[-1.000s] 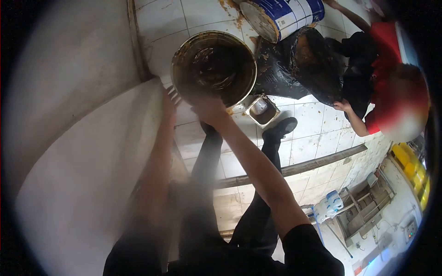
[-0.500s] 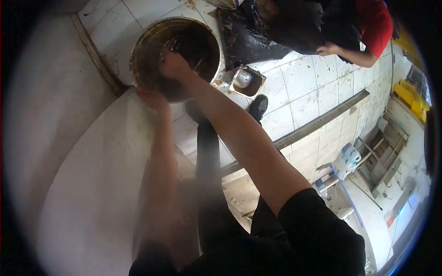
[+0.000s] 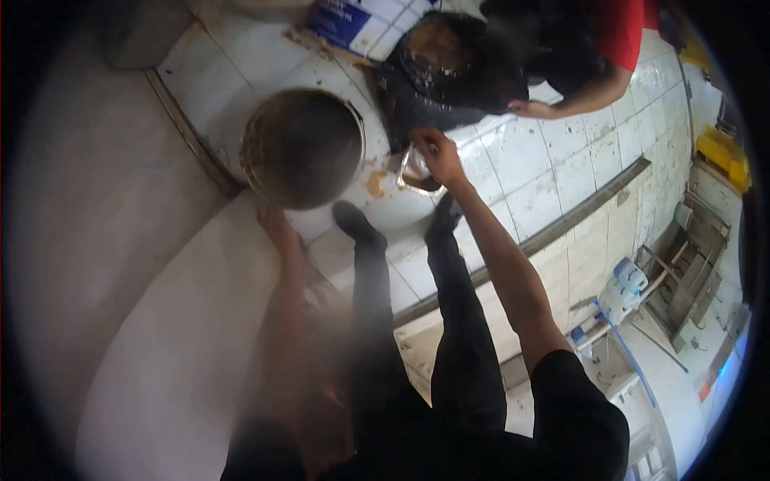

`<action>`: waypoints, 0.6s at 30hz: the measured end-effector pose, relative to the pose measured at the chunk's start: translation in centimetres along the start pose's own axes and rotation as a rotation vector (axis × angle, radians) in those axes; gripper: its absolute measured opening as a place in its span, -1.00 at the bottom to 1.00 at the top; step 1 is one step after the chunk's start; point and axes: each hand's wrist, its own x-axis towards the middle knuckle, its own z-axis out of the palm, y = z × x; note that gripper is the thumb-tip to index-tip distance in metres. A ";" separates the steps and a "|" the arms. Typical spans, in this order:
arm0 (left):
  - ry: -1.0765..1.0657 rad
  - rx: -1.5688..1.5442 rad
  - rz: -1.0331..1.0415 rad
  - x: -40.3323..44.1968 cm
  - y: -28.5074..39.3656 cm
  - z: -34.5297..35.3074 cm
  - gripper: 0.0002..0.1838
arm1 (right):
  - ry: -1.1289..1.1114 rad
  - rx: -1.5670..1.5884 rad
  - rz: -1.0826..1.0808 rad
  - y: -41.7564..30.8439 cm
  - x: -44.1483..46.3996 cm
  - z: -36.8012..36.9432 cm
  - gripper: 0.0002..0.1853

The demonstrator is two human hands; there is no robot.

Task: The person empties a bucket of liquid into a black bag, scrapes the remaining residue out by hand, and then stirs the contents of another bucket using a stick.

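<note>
Left hand (image 3: 277, 226): blurred at the wide round bucket (image 3: 360, 136)'s lower edge; we cannot tell its grip.
Right hand (image 3: 439, 160): curled over our small silver metal tin (image 3: 420, 189), partly hiding it; hold unclear.
Bucket: on white floor tiles (image 3: 529, 180), contents murky.

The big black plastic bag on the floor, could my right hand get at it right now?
Probably yes: your right hand is at the small metal pan, close beside the black plastic bag, with nothing visible between. A co-worker's hand is at the bag's edge.
</note>
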 end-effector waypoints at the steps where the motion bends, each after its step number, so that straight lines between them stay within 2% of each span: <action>1: -0.004 0.065 0.053 -0.4 -0.5 -0.2 -0.12 | 0.014 0.081 -0.027 5.4 -0.6 -1.2 -0.79; 2: 0.001 0.100 0.078 -0.3 -0.8 0.2 -0.15 | -0.071 -0.224 0.131 6.2 -1.6 -4.1 -0.75; 4: -0.004 0.216 0.091 -0.8 -0.1 0.5 -0.21 | -0.019 -0.324 0.087 14.7 -4.1 -8.3 -0.69; 5: -0.017 0.297 0.081 -1.3 0.8 0.3 -0.25 | 0.000 -0.370 0.086 16.2 -5.8 -10.7 -0.69; 6: -0.051 0.390 0.098 -1.8 2.6 0.3 -0.28 | -0.039 -0.442 0.263 18.0 -6.8 -13.0 -0.67; 8: -0.070 0.114 -0.020 -4.1 7.1 0.3 -0.40 | -0.059 -0.441 0.551 17.2 -7.6 -16.4 -0.69; 9: -0.274 -0.052 -0.063 -0.9 -1.5 -2.2 -0.47 | -0.002 -0.527 0.429 19.8 -8.2 -16.8 -0.72; 10: -0.473 -0.207 -0.138 1.8 -7.8 -4.3 -0.54 | -0.047 -0.383 0.516 17.8 -8.1 -17.8 -0.78; 12: -0.343 0.177 -0.258 -6.7 11.1 -1.9 -0.64 | -0.068 -0.286 0.192 18.7 -8.7 -18.8 -0.83; 14: -0.600 0.300 -0.179 -5.9 9.0 -3.5 -0.62 | 0.002 -0.221 0.004 15.7 -9.6 -19.8 -0.85; 15: -0.578 0.289 -0.141 -5.7 6.7 -4.1 -0.62 | -0.090 -0.368 -0.005 14.7 -9.7 -20.6 -0.83; 16: -0.580 -0.004 -0.059 -5.8 4.6 -4.2 -0.61 | 0.012 -0.235 0.114 13.8 -10.0 -20.7 -0.78; 17: -0.613 -0.300 0.018 -6.0 2.8 -4.3 -0.60 | 0.032 -0.270 0.088 13.1 -10.3 -21.3 -0.75; 18: -0.538 -0.070 0.007 -7.7 6.8 -4.1 -0.60 | 0.036 -0.260 0.159 12.9 -10.4 -22.0 -0.75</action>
